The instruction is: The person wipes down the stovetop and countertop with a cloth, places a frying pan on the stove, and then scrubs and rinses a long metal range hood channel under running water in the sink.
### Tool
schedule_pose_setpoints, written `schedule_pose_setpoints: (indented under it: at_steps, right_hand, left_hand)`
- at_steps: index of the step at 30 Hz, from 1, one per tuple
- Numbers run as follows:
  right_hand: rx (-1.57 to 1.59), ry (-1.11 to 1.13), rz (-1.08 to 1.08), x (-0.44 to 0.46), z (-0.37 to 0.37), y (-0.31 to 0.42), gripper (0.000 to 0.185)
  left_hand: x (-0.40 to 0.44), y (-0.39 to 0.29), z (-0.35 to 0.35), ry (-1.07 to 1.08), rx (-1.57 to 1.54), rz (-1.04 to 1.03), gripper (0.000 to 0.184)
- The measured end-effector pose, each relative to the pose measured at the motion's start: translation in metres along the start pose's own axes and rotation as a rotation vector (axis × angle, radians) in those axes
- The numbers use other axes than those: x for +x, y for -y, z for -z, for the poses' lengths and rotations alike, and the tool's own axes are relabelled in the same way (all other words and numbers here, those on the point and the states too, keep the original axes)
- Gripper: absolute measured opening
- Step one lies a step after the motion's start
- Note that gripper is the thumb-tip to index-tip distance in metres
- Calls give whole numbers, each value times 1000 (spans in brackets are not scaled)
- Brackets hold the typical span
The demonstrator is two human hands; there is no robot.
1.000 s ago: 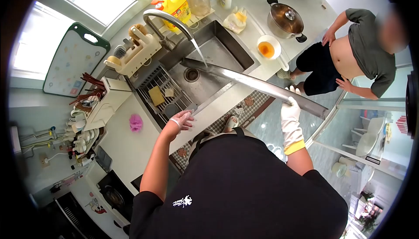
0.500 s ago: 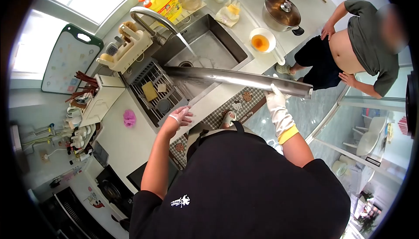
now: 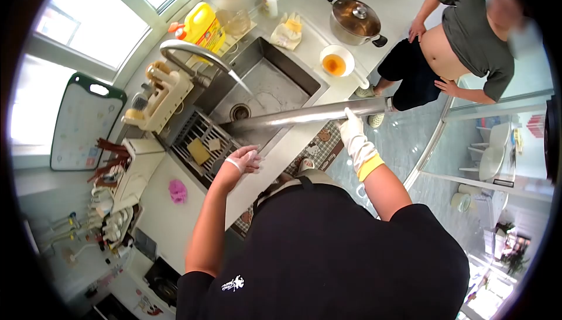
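Observation:
A long stainless steel channel point(image 3: 304, 114) slants from the sink basin out over the counter's front edge. My right hand point(image 3: 352, 127), in a white glove with a yellow cuff, grips it near its outer end; a finger shows on its upper side and the rest are hidden beneath. My left hand point(image 3: 243, 161) is held above the counter edge by the drying rack, fingers apart and nothing in them. Something thin and whitish covers part of it. Water runs from the curved faucet point(image 3: 193, 51) into the sink point(image 3: 316, 89).
A rack point(image 3: 196, 136) with a yellow sponge point(image 3: 198, 151) spans the sink's near side. A lidded pot point(image 3: 355, 21), a white pan point(image 3: 346, 54) with orange liquid and a glove point(image 3: 287, 32) lie beyond. Another person point(image 3: 462, 45) stands at the right, close to the channel's end.
The channel has rolled in my right hand, so its hollow side shows less, and its outer end has swung up in view. My left hand stays near the rack. The camera view has shifted.

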State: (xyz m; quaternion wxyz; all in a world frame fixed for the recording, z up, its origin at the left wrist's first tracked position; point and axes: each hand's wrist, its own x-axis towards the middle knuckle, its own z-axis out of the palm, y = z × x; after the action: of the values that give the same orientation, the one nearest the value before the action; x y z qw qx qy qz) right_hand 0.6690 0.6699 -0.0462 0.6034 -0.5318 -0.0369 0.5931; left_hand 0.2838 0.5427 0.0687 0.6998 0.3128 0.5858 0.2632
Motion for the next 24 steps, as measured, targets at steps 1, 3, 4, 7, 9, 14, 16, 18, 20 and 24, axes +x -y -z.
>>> schedule_pose_setpoints:
  at_steps: [1,3,4,7,9,14,16,18,20,24]
  right_hand:
    - [-18,15,-26,-7,-1,1,38]
    - [-31,10,-16,-13,1,3,35]
    - [-24,40,-42,-11,6,1,34]
    - [-18,63,-45,-18,12,7,31]
    - [-100,79,-82,-21,12,15,31]
    - [-136,180,-195,-8,28,43,34]
    - [-125,193,-217,0,36,54,31]
    - [-138,202,-249,9,38,70,30]
    - [-155,262,-305,22,49,87,31]
    - [-281,329,-370,47,51,125,28]
  left_hand:
    - [9,-15,-3,56,11,-14,42]
    - [43,-37,-8,104,51,-83,42]
    - [59,-50,-17,119,-11,-66,45]
    - [118,-66,-30,219,-179,-25,58]
    - [150,-75,-40,297,-294,-7,67]
    - [204,-116,-88,297,-316,-16,89]
    - [237,-126,-107,264,-281,-48,92]
    - [283,-124,-128,225,-308,-59,91]
    - [309,-131,-146,155,-332,-55,90]
    - [357,-121,-175,85,-277,-79,90]
